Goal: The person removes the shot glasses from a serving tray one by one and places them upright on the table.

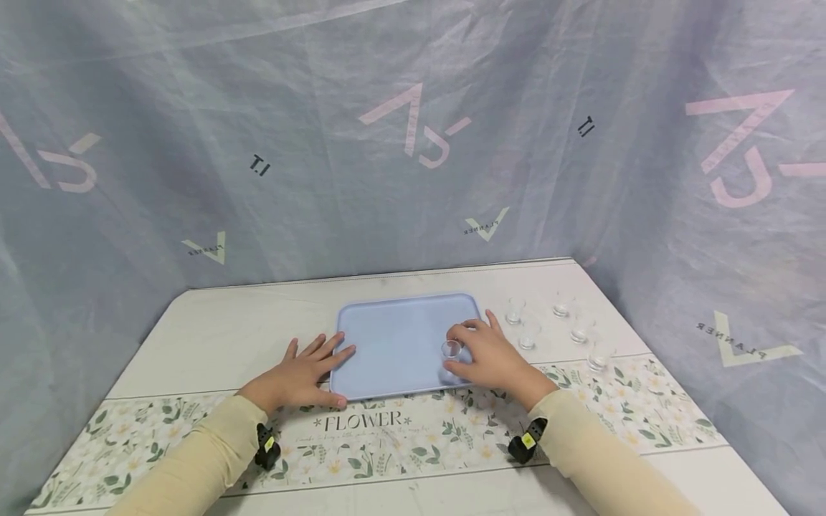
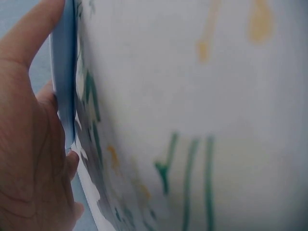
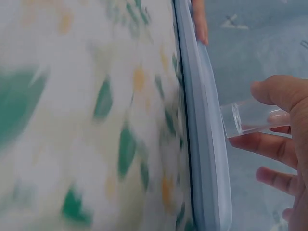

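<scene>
A light blue rectangular tray [image 1: 391,345] lies on the table. My left hand [image 1: 298,375] has its fingers spread, with the fingertips over the tray's left rim and the thumb at its near left corner. My right hand [image 1: 492,358] pinches a small clear shot glass [image 1: 451,350] between thumb and fingers over the tray's right part. In the right wrist view, the glass's thick base [image 3: 232,121] is right at the tray and the glass stands upright to it. The left wrist view shows the left palm [image 2: 29,144] beside the tray's edge [image 2: 63,72].
Several more clear shot glasses [image 1: 598,360] stand on the table to the right of the tray. The tablecloth [image 1: 226,344] is white with a floral band [image 1: 413,433] along the near side. A grey-blue printed curtain [image 1: 290,208] surrounds the back and sides.
</scene>
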Tool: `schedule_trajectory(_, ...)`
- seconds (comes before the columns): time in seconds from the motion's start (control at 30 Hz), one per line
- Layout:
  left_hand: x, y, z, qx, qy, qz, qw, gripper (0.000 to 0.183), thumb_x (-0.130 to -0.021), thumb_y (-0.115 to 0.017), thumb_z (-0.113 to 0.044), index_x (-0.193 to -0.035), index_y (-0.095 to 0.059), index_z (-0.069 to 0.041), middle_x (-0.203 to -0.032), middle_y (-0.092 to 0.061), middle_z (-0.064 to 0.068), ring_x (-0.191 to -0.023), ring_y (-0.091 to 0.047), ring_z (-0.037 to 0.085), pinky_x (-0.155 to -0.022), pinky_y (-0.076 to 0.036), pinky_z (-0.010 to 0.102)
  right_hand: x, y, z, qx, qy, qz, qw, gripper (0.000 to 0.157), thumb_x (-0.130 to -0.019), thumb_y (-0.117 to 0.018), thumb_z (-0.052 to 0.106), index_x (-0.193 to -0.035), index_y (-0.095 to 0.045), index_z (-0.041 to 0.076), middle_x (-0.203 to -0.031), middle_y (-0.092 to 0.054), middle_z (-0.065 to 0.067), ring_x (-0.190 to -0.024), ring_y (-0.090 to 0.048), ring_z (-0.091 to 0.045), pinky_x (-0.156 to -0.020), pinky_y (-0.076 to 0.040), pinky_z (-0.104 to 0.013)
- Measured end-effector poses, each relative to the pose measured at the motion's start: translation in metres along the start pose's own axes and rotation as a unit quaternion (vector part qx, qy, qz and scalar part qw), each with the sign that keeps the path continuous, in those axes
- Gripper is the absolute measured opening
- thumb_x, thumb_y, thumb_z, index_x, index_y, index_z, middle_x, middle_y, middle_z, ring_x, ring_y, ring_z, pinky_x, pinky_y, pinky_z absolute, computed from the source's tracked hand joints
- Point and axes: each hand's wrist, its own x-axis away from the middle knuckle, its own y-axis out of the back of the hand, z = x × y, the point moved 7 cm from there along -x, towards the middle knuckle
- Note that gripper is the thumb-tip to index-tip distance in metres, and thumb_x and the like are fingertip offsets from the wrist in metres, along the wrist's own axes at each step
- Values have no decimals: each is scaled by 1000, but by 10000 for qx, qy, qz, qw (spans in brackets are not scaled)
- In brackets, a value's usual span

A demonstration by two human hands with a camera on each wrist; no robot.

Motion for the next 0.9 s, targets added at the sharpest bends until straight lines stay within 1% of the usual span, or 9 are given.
schedule_trajectory(0.2,1,-1,0,40,16,26,10000,102,-82,-61,-78,-163,-26,-26,-170,-11,10,-153,-11,44,-110,-1,78,17,15,-20,138,9,-329,9994,30,-86,-80,35,-108,-66,21,-91,-66,11,-123,-56,-33,-118,-9,-66)
schedule_trajectory(0.3,1,-1,1,7,48,41,10000,102,-82,-61,-78,-163,-26,-26,-170,-11,9,-153,-11,44,-111,-1,78,24,24,-28,178,-54,-387,9991,32,-85,-80,36,-109,-66,19,-92,-67,10,-123,-56,-33,-119,-8,-65)
schedule_trajectory(0.47,2,-2,2,-21,94,69,9999,102,-82,-60,-79,-163,-26,-27,-170,-10,8,-153,-10,43,-111,-1,77,36,34,-42,287,-282,-399,9984,33,-86,-79,38,-108,-67,17,-94,-68,7,-126,-54,-33,-120,-5,-63)
schedule_trajectory(0.63,2,-1,1,-22,92,67,9999,102,-82,-60,-79,-162,-27,-26,-170,-11,9,-153,-10,44,-111,-1,77,48,42,-54,403,-362,-523,9972,34,-84,-81,39,-107,-68,16,-95,-70,5,-126,-55,-33,-119,-5,-64)
schedule_trajectory(0.8,2,1,1,-16,74,38,10000,103,-81,-60,-79,-162,-27,-25,-170,-11,10,-153,-11,44,-111,-1,78,61,51,-62,445,-418,-643,9961,30,-84,-82,36,-104,-67,19,-96,-70,4,-124,-55,-34,-119,-5,-64)
schedule_trajectory(0.9,1,1,2,-33,75,47,10000,103,-82,-59,-80,-162,-27,-25,-170,-10,10,-153,-11,44,-111,-1,77,69,56,-66,461,-480,-603,9960,27,-86,-80,33,-104,-66,18,-94,-69,4,-124,-55,-36,-120,-4,-62)
